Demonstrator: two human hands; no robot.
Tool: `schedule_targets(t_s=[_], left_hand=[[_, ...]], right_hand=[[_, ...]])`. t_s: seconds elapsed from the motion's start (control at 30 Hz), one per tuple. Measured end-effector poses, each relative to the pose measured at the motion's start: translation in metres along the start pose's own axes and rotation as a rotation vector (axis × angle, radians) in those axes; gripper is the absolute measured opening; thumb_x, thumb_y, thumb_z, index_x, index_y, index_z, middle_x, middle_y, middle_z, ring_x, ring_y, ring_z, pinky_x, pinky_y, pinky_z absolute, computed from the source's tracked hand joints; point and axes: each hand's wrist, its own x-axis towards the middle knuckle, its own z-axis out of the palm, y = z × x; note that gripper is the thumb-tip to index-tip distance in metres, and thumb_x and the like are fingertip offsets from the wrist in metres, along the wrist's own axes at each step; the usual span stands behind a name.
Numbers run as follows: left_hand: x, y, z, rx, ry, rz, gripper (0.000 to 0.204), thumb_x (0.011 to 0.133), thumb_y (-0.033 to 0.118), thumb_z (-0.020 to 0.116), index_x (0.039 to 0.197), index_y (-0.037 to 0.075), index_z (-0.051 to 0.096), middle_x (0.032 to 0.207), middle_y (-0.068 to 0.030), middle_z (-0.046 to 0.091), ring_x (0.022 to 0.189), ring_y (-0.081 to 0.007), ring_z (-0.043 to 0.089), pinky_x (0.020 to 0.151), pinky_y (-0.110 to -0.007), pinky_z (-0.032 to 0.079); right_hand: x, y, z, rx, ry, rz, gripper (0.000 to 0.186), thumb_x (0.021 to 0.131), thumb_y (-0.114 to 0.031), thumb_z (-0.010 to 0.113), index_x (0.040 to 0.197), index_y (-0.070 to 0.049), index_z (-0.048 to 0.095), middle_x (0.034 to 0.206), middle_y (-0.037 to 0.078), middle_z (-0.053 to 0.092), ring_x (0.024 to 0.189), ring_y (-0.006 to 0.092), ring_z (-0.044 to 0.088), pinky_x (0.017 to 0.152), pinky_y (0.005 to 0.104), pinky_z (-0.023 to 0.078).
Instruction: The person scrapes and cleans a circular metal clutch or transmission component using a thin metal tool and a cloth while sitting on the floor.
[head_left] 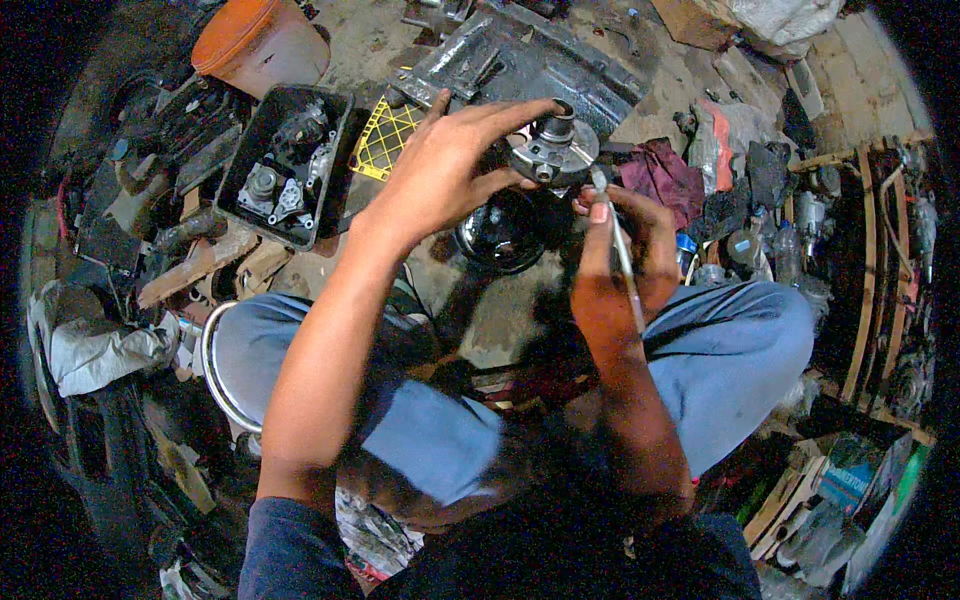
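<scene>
A round flanged metal machine part (555,150) with a short raised hub is held up in front of me. My left hand (445,165) grips it from the left, one finger reaching over the top by the hub and the thumb lower on its side. Pinched in my right hand (625,240) is a slim metal rod-like tool (627,265). Its pale head is right at the part's lower right edge; whether they touch I cannot tell. Beneath the part stands a dark round bowl (500,235) with a shiny black inside, partly hidden by my left hand.
Left of the bowl, a black tray (230,190) holds metal housings. A yellow mesh panel (372,150) lies beside it. Beyond are a large black metal pan (590,80) and an orange bucket (290,50). A maroon rag (668,185), bottles and scrap crowd the right.
</scene>
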Motion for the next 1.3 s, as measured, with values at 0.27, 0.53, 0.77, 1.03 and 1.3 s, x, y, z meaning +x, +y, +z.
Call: schedule_targets(t_s=[0.27, 0.53, 0.77, 1.03, 1.3], left_hand=[[0.004, 0.001, -0.019, -0.210, -0.136, -0.021, 0.075, 0.078, 0.022, 0.083, 0.145, 0.009, 0.053, 0.140, -0.0164, 0.061, 0.135, -0.0318, 0.054, 0.114, -0.043, 0.040], [0.005, -0.018, -0.019, -0.218, -0.071, 0.075, 0.075, 0.082, 0.022, 0.080, 0.149, 0.010, 0.047, 0.150, -0.0151, 0.052, 0.140, -0.0314, 0.047, 0.118, -0.042, 0.034], [0.014, -0.018, -0.014, -0.392, -0.186, 0.018, 0.073, 0.088, 0.027, 0.077, 0.151, 0.008, 0.044, 0.146, -0.0180, 0.053, 0.137, -0.0322, 0.049, 0.114, -0.042, 0.038], [0.011, -0.015, 0.016, -0.314, -0.032, -0.076, 0.085, 0.072, 0.027, 0.086, 0.146, 0.011, 0.049, 0.145, -0.0133, 0.055, 0.133, -0.0370, 0.051, 0.115, -0.046, 0.035], [0.015, -0.007, 0.054, -0.375, 0.513, -0.048, 0.033, 0.096, 0.034, 0.060, 0.111, 0.007, 0.069, 0.104, -0.0152, 0.071, 0.102, -0.0338, 0.065, 0.102, -0.044, 0.037]], right_hand=[[0.012, -0.009, -0.012, 0.156, 0.008, 0.084, 0.012, 0.093, 0.000, 0.065, 0.104, 0.001, 0.066, 0.094, 0.012, 0.076, 0.082, 0.0203, 0.075, 0.074, 0.0328, 0.059], [0.082, -0.077, -0.054, -0.179, -0.444, -0.005, 0.014, 0.087, -0.005, 0.076, 0.101, -0.002, 0.076, 0.095, 0.009, 0.075, 0.083, 0.0142, 0.071, 0.078, 0.0285, 0.055], [0.129, -0.042, -0.025, -0.055, -0.611, 0.155, 0.014, 0.092, -0.012, 0.073, 0.099, 0.001, 0.075, 0.091, 0.008, 0.075, 0.085, 0.0160, 0.069, 0.079, 0.0313, 0.054], [0.107, -0.014, -0.012, 0.134, -0.477, 0.381, 0.014, 0.097, -0.012, 0.068, 0.101, 0.002, 0.066, 0.088, 0.011, 0.071, 0.072, 0.0186, 0.070, 0.064, 0.0309, 0.056], [0.081, -0.020, 0.006, 0.242, -0.293, 0.389, 0.014, 0.099, -0.011, 0.066, 0.094, 0.001, 0.061, 0.081, 0.010, 0.067, 0.069, 0.0172, 0.067, 0.064, 0.0317, 0.057]])
